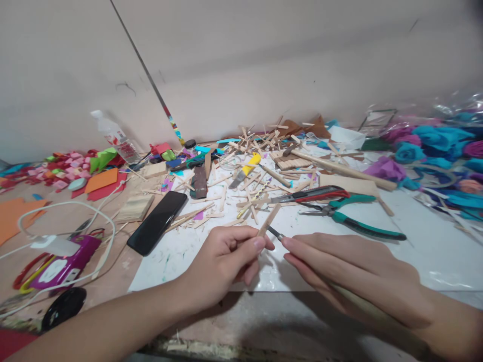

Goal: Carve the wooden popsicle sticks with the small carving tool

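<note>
My left hand (226,256) pinches a short wooden stick (268,220) between thumb and forefinger, with the stick pointing up and away. My right hand (350,269) grips a thin craft knife whose dark blade tip (276,233) touches the stick near my left thumb. Both hands hover over a white board (415,236) at the table's near edge. Just beyond them lie green-handled pliers (354,221) and a red-and-black utility cutter (313,195).
A heap of wooden sticks (256,156) spreads across the middle. A black phone (157,222) lies to the left, near a purple device (62,266) with white cable. Pink foam pieces (60,171), a plastic bottle (115,136) and blue and purple paper flowers (430,146) line the sides.
</note>
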A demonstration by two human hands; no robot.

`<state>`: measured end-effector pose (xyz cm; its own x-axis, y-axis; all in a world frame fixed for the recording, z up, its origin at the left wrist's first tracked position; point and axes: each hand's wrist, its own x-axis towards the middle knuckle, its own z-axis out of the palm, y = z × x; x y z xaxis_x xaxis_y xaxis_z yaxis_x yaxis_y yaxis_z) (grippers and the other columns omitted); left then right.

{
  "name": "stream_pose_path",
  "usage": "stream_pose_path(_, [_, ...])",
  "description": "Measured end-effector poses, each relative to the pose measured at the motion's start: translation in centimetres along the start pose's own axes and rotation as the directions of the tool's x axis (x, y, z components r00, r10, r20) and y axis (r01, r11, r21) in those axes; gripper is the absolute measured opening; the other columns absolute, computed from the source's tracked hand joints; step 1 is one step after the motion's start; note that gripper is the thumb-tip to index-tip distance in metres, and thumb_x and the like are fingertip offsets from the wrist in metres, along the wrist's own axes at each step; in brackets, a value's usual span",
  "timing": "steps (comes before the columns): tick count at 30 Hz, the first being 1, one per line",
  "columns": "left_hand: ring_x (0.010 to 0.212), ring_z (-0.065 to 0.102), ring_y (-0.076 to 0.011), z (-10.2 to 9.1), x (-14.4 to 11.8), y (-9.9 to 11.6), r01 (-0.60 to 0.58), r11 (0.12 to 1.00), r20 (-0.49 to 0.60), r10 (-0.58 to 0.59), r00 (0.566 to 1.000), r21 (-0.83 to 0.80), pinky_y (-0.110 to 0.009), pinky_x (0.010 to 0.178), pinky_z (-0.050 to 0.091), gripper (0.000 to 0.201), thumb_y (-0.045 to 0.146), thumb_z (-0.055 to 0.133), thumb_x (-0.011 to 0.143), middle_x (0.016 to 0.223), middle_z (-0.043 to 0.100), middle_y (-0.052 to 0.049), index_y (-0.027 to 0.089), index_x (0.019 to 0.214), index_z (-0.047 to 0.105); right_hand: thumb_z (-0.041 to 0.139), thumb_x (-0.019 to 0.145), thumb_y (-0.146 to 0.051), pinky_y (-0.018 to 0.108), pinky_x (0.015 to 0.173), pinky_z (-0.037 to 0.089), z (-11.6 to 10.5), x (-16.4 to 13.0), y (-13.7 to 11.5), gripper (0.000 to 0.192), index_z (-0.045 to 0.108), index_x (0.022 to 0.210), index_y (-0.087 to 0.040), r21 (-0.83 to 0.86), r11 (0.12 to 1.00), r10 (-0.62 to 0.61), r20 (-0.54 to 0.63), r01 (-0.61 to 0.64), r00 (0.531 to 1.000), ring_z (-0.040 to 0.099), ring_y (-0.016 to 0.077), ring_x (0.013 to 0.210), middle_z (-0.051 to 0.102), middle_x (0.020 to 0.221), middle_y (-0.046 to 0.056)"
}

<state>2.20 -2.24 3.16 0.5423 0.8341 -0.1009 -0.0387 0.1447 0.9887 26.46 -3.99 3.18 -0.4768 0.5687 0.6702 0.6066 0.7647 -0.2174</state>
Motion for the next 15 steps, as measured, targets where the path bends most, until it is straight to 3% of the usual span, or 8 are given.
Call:
stream_pose_path(3, [0.047, 0.036, -0.0062, -0.1, -0.1, -0.1, 0.001, 1.0, 0.003, -0.001, 1.0, -0.018, -0.02, 0.048, 0.025, 0.034, 0.047, 0.066, 0.108, 0.055, 0.055, 0.005, 0.014, 0.105, 0.077, 0.079, 0.099, -0.047, 0.032, 0.065, 0.071, 0.6, -0.1, -0.7, 0.037, 0.08, 0.131, -0.03, 0.021, 0.994, 0.105, -0.014, -0.105, 0.994, 0.084, 0.0271, 0.088, 0.085, 0.105, 0.01])
stream_pose_path(8, [0.046, 0.035, -0.0059, -0.3, -0.2, 0.0, 0.026, 0.999, 0.009, -0.026, 1.0, -0.044, -0.02, 0.046, 0.024, 0.035, 0.048, 0.066, 0.108, 0.055, 0.057, 0.004, 0.015, 0.105, 0.076, 0.079, 0.098, -0.052, 0.031, 0.068, 0.072, 0.9, 0.0, -0.8, 0.04, 0.08, 0.132, -0.03, 0.016, 0.995, 0.103, -0.025, -0.102, 0.994, 0.084, 0.0274, 0.091, 0.085, 0.108, 0.01])
stream_pose_path(11, [0.045, 0.034, -0.0061, -0.3, -0.2, 0.0, 0.036, 0.999, 0.006, -0.035, 0.999, -0.04, -0.02, 0.045, 0.023, 0.037, 0.051, 0.067, 0.107, 0.056, 0.059, 0.003, 0.015, 0.107, 0.077, 0.08, 0.099, -0.045, 0.03, 0.069, 0.072, 0.4, -0.2, -0.1, 0.036, 0.081, 0.133, -0.031, 0.009, 0.997, 0.083, -0.032, -0.082, 0.996, 0.084, 0.0264, 0.09, 0.086, 0.109, 0.009])
stream_pose_path(15, [0.044, 0.035, -0.0065, -0.2, -0.3, 0.1, 0.035, 0.999, 0.004, -0.035, 0.999, -0.033, -0.021, 0.044, 0.023, 0.042, 0.054, 0.067, 0.106, 0.056, 0.058, 0.003, 0.014, 0.109, 0.078, 0.067, 0.106, -0.019, 0.026, 0.073, 0.071, -0.2, -0.7, 1.0, 0.031, 0.079, 0.132, -0.03, -0.016, 0.995, -0.099, -0.015, 0.098, 0.995, 0.086, 0.0214, 0.083, 0.088, 0.108, 0.006])
